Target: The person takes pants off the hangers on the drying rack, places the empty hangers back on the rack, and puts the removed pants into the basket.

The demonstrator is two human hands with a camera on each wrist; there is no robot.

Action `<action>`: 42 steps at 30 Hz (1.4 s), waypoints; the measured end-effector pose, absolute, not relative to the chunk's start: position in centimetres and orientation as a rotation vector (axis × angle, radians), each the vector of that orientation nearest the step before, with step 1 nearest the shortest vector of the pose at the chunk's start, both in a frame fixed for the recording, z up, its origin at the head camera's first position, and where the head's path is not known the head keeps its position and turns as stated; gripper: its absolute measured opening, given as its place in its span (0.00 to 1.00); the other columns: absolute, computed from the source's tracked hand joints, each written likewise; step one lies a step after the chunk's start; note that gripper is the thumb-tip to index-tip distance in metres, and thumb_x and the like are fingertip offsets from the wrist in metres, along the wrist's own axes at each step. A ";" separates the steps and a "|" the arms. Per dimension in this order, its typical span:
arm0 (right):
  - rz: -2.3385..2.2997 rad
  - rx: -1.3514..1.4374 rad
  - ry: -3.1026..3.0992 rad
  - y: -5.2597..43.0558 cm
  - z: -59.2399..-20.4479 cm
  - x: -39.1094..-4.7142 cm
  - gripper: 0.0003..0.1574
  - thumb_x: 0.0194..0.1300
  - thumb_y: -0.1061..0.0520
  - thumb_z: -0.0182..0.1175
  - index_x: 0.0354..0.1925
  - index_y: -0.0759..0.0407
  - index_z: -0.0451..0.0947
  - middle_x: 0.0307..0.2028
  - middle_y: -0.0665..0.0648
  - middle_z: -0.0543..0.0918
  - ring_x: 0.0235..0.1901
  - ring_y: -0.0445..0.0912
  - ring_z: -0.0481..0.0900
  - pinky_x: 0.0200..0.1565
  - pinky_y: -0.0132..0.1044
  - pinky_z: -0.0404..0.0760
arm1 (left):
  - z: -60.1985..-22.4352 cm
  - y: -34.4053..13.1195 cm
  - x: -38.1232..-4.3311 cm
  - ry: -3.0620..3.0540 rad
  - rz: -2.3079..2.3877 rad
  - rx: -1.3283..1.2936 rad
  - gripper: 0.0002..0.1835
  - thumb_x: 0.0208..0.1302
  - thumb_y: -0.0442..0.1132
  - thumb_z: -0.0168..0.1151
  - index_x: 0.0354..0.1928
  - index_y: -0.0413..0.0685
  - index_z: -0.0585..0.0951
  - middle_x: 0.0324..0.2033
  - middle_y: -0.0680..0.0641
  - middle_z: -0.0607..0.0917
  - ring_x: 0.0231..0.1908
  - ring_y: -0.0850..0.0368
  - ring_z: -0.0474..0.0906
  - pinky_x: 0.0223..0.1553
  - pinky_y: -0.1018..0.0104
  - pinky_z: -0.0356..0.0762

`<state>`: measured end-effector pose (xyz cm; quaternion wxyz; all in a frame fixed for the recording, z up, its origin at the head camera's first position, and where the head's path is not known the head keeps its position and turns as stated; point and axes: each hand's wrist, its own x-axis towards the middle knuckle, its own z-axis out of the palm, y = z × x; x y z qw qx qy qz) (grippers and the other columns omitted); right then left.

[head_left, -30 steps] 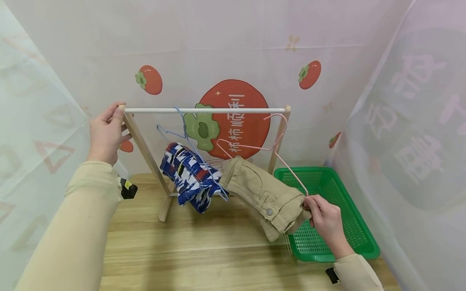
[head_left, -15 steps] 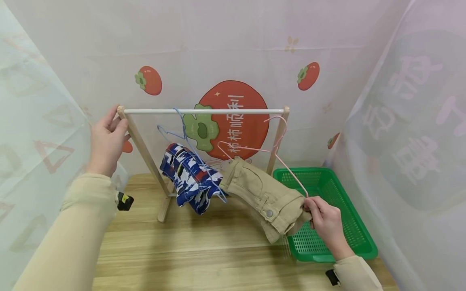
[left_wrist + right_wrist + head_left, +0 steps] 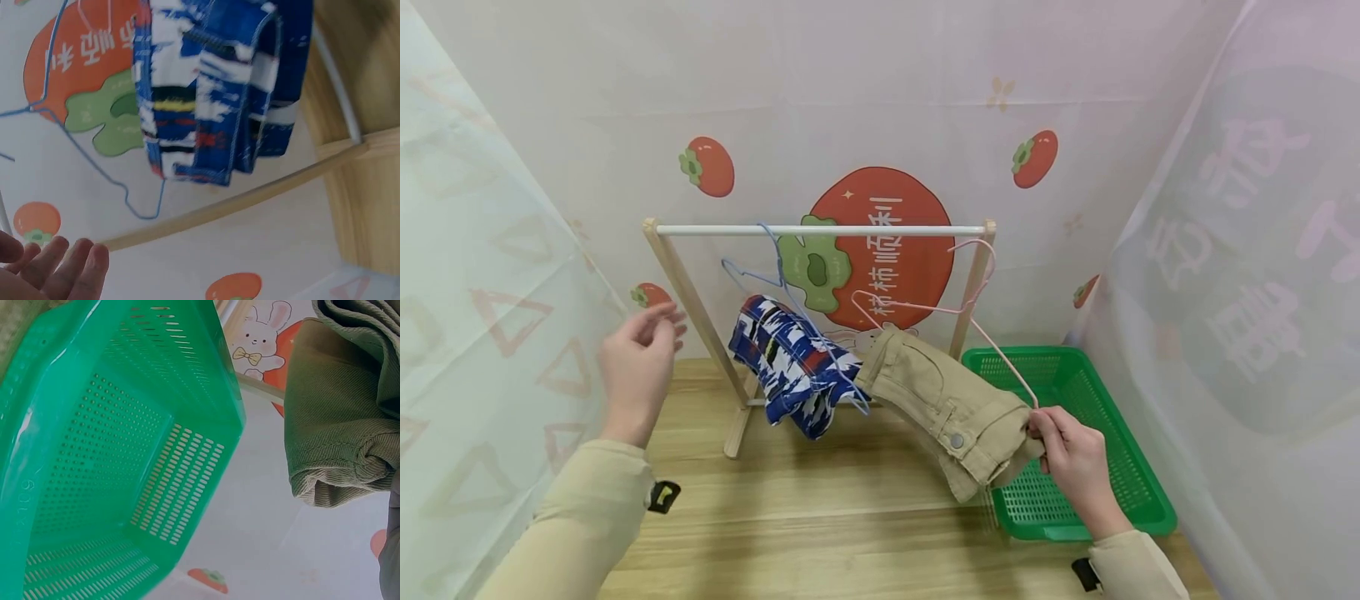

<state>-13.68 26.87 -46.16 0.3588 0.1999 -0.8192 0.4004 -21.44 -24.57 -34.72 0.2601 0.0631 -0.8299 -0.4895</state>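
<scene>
My left hand (image 3: 640, 358) is in the air left of the wooden clothes rack (image 3: 820, 230), its fingers loosely bent around nothing. Folded khaki pants (image 3: 936, 396) with a waist button hang on a pink hanger (image 3: 1007, 358). My right hand (image 3: 1075, 467) pinches the hanger's lower right end together with the waistband. The pink hook overlaps the rack's right post in the head view. Left of the pants, a blue hanger (image 3: 780, 271) is hooked over the white bar, carrying a blue, white and red patterned garment (image 3: 212, 94).
A green perforated basket (image 3: 1127, 442) stands at the right, beneath and behind my right hand. The rack's feet rest on the wood-grain table (image 3: 820, 533). Printed cloth walls (image 3: 880, 67) enclose the back and both sides.
My left hand has let go of the rack's top left corner and moved down, away from the post. The right hand stays on the pink hanger and khaki pants, almost unmoved.
</scene>
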 end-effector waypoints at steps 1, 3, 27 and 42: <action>1.031 0.514 -2.112 26.9 -46.2 -13.7 0.17 0.63 0.78 0.60 0.32 0.57 0.81 0.22 0.51 0.81 0.10 0.31 0.67 0.14 0.23 0.68 | -35.3 -24.4 -21.0 -2.276 -1.346 0.163 0.20 0.78 0.41 0.47 0.62 0.44 0.81 0.55 0.43 0.87 0.38 0.74 0.83 0.37 0.81 0.81; 1.027 0.513 -2.109 26.9 -46.2 -13.7 0.17 0.63 0.78 0.60 0.32 0.57 0.81 0.22 0.51 0.81 0.10 0.31 0.67 0.14 0.23 0.68 | -36.4 -23.9 -20.2 -2.327 -1.355 0.143 0.20 0.78 0.41 0.48 0.61 0.42 0.81 0.55 0.40 0.86 0.38 0.75 0.83 0.37 0.79 0.82; 1.004 0.506 -2.104 26.8 -46.2 -13.5 0.16 0.64 0.77 0.60 0.32 0.58 0.81 0.23 0.52 0.81 0.10 0.30 0.67 0.14 0.23 0.68 | -46.7 -14.1 -15.0 -2.584 -0.915 -0.811 0.13 0.67 0.33 0.65 0.51 0.47 0.87 0.40 0.49 0.91 0.17 0.74 0.69 0.25 0.73 0.79; 0.998 0.491 -2.112 26.6 -46.0 -13.3 0.14 0.64 0.77 0.60 0.32 0.60 0.81 0.23 0.53 0.81 0.10 0.29 0.67 0.14 0.23 0.68 | -47.9 -8.8 -13.5 -2.551 -0.907 -1.226 0.31 0.72 0.43 0.63 0.75 0.55 0.69 0.68 0.49 0.78 0.48 0.60 0.86 0.54 0.56 0.84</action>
